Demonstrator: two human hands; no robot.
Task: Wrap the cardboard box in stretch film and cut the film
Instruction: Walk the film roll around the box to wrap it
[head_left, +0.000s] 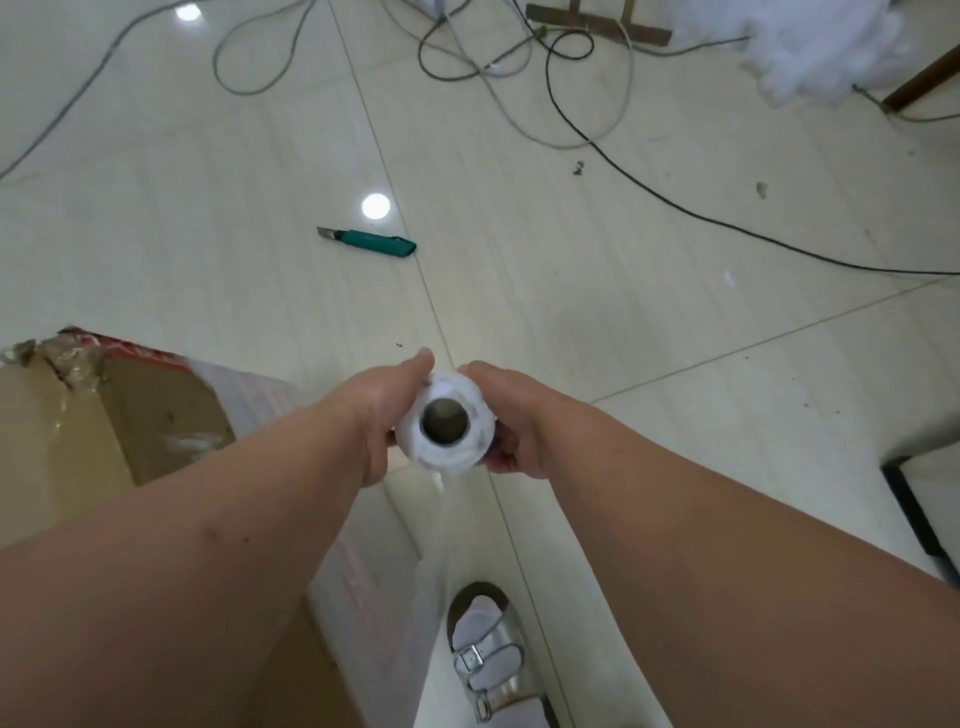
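Two hands, left (382, 415) and right (511, 421), grip one film roll (447, 423) (one cutter (367, 242) nearby).

Perhaps a workroom: tiled floor (571, 270), loose cables (587, 135)

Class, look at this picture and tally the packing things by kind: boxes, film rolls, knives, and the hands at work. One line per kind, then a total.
Cardboard box: 1
Stretch film roll: 1
Utility knife, teal handle, lying on the floor: 1
Hands: 2, left hand and right hand, both holding the roll
Total: 5
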